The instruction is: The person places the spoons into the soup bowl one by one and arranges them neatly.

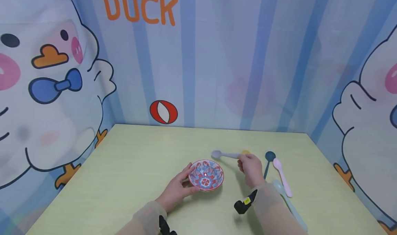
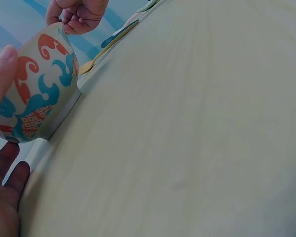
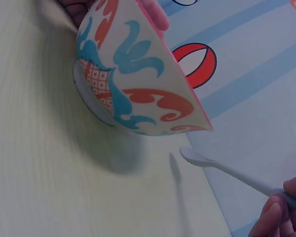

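My left hand [image 1: 175, 190] grips a small bowl [image 1: 206, 175] patterned in red and blue, thumb at the near side and fingers round its left. Its inside faces up toward the head camera. In the right wrist view the bowl [image 3: 138, 74] looks tilted, with its shadow on the table below. To the right of it, my right hand [image 1: 252, 169] pinches a pale grey-lavender spoon [image 1: 228, 155] by the handle end. The spoon's head points left, behind the bowl's rim and apart from it; the right wrist view shows the spoon [image 3: 237, 175] raised over its shadow.
Right of my right hand lie a dark teal spoon [image 1: 270, 156], a pink spoon [image 1: 282, 176] and a pale blue-green spoon [image 1: 289, 202]. A yellow spoon [image 1: 245, 152] is partly hidden behind that hand. Duck-printed curtains [image 1: 217, 55] border the pale table [image 1: 139, 152].
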A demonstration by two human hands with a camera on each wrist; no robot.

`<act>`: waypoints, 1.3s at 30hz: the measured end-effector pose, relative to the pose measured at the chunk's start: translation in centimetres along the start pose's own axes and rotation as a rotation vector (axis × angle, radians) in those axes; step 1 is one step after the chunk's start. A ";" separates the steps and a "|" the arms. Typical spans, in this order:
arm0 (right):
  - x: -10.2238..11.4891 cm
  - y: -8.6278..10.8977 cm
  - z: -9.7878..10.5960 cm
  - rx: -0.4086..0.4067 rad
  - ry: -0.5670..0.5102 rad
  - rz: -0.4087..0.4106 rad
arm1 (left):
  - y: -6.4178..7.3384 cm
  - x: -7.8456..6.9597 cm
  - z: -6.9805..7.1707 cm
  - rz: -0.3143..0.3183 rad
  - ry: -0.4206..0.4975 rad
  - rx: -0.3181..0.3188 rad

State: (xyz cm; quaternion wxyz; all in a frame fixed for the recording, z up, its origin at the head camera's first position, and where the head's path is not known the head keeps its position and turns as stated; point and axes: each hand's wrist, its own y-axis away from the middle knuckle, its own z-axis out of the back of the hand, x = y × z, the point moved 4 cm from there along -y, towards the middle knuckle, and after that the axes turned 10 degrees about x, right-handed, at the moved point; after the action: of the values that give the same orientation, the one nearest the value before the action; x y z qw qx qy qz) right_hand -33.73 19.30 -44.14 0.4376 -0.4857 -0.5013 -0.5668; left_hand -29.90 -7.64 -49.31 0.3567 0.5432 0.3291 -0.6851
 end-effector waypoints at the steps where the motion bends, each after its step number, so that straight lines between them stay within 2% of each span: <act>1: 0.1 0.0 0.0 -0.005 -0.007 0.002 | 0.0 0.0 0.0 -0.001 0.002 0.001; 11: 1.2 -0.2 0.7 -0.027 -0.063 0.046 | 0.0 -0.1 -0.1 -0.008 0.001 0.002; 18: 2.1 -0.1 1.0 0.006 -0.083 0.057 | -0.1 0.1 -0.1 -0.011 0.007 0.000; 33: 2.9 -0.4 1.3 0.028 -0.106 0.021 | 0.0 -0.2 0.0 -0.018 -0.025 -0.010; 39: 2.8 -0.5 2.1 0.063 -0.177 0.029 | 0.0 -0.1 -0.1 -0.004 -0.022 -0.011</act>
State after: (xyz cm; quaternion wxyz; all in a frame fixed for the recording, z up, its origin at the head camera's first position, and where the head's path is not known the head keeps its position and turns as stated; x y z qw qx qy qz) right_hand -34.44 21.41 -41.42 0.4149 -0.5270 -0.5485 -0.4992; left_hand -29.78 -7.56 -49.19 0.3618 0.5331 0.3300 -0.6899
